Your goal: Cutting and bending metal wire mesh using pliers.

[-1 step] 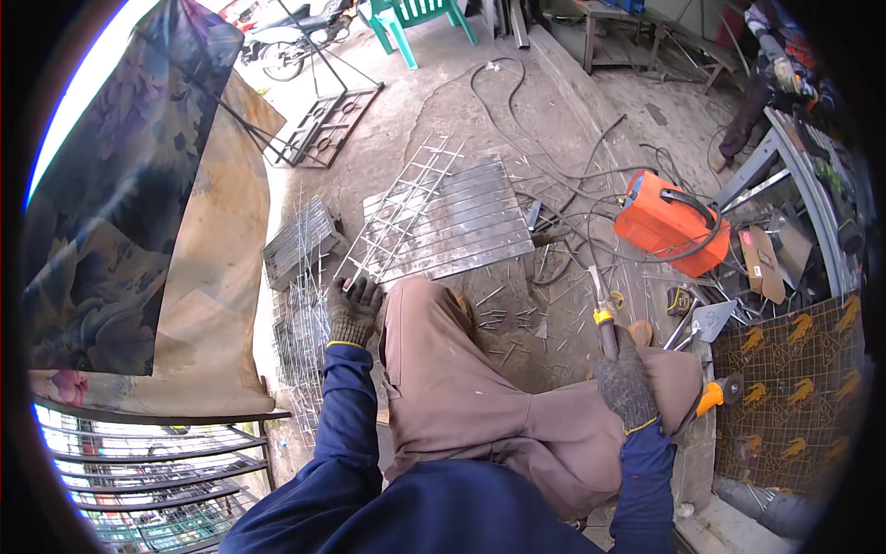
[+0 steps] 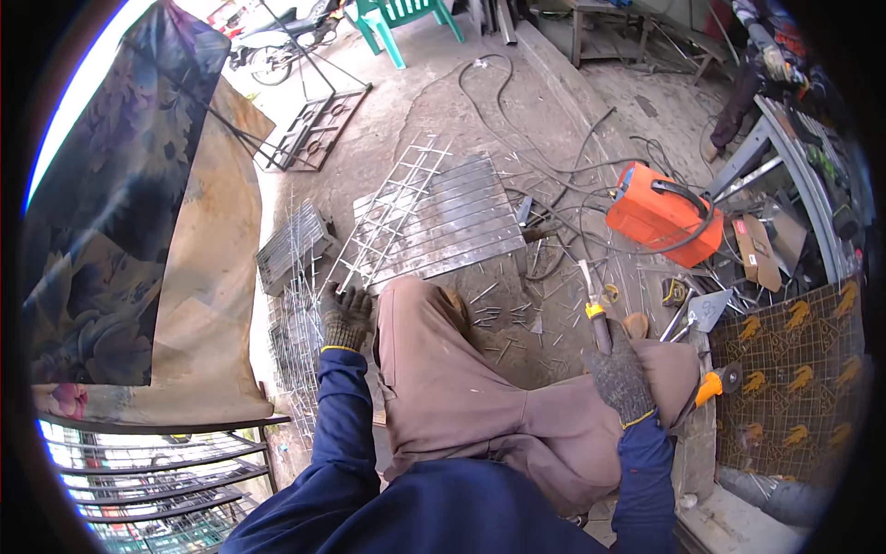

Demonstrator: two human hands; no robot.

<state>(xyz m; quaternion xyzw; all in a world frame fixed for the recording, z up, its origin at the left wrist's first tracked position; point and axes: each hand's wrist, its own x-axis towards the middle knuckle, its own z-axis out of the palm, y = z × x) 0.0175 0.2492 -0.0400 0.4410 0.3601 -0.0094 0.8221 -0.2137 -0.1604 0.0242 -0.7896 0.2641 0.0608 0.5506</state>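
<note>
My left hand (image 2: 346,319), in a dark knit glove, is at the near end of a narrow metal rod grid (image 2: 392,217), its fingers closed about the end rods. The grid lies slantwise across the left part of a ribbed metal plate (image 2: 475,208) on the ground. By my right knee, my gloved right hand (image 2: 623,380) is closed round a welding torch (image 2: 598,325) with a dark handle, yellow collar and pale metal tip. The tip points away from me and is apart from the grid.
An orange welding machine (image 2: 663,217) with looped cables stands at the right. Cut rods (image 2: 503,314) litter the ground. A stack of metal pieces (image 2: 295,245) lies left of the plate. An angle grinder (image 2: 715,384) rests beside my right leg. Another person (image 2: 773,69) works far right.
The whole scene sits slightly further left in the picture as the view has shifted. Both hands keep nearly the same place and hold.
</note>
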